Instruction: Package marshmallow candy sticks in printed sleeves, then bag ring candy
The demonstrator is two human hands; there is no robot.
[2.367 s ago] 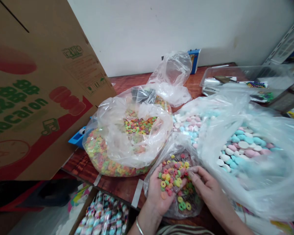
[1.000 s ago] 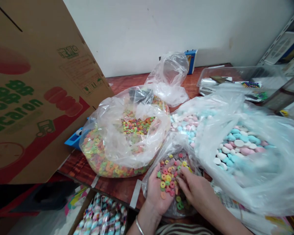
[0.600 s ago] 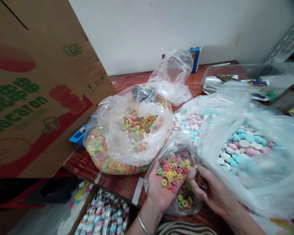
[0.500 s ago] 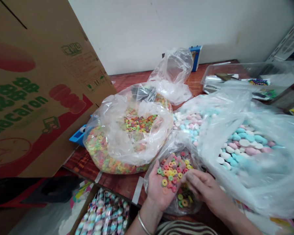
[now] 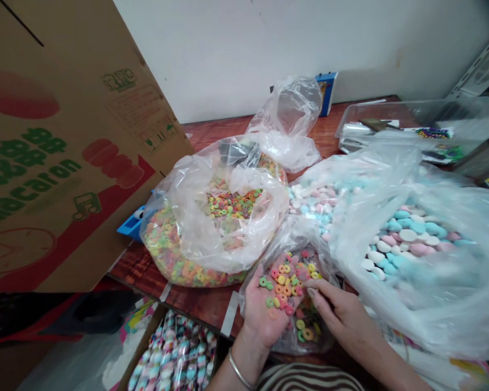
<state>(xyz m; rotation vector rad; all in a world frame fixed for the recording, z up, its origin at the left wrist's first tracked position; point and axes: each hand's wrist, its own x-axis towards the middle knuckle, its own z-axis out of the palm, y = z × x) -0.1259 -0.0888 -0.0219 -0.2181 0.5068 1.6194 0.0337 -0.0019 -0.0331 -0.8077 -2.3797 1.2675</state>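
Observation:
Palm up at the lower middle, my left hand [image 5: 257, 315] cups a heap of colourful ring candies [image 5: 283, 283], yellow, pink, orange and green. It rests over a small clear plastic bag [image 5: 291, 239] with more rings at its bottom. From the right, my right hand [image 5: 334, 310] reaches to the heap, thumb and forefinger pinched at its edge; what lies between the fingertips is too small to make out. Just behind, a large clear bag [image 5: 175, 274] full of the same rings lies with its mouth open.
To the right spreads an open bag [image 5: 472, 326] of pink, white and blue candies [image 5: 407, 236]. A cardboard box [image 5: 118, 239] stands at left. Beaded strings [image 5: 175, 353] fill a box below the table edge. Behind are a clear tray [image 5: 375, 111] and a crumpled plastic bag [image 5: 285, 149].
My right fingers have shifted slightly over the heap, and the rings in my left palm lie somewhat differently. The bags and boxes stay in place.

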